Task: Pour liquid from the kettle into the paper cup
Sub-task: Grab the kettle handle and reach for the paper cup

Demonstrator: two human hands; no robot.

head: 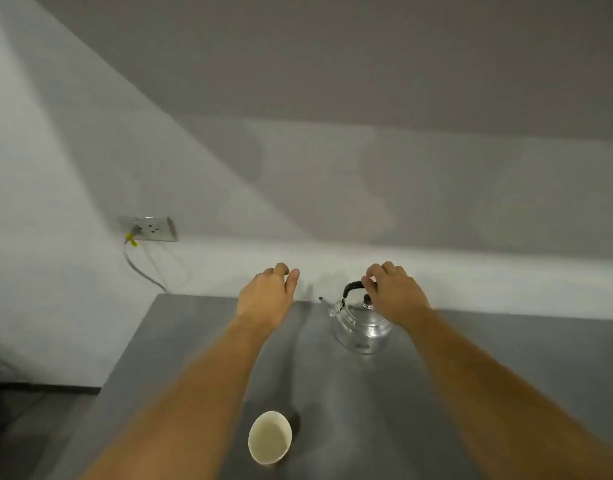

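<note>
Right hand (395, 292) closing fingers on the kettle (362, 327) handle, left hand (267, 292) open, empty beside it; the paper cup (269, 437) sits well nearer — a loose grip could slosh.

Grey table (506, 358), wall socket (147, 228) with 1 yellow-tagged cable (139, 268) plugged in.

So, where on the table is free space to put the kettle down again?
The table is bare right of the kettle, and between the kettle and the paper cup. The left strip beside the left hand is narrower. The right hand crowds the kettle's handle.
</note>
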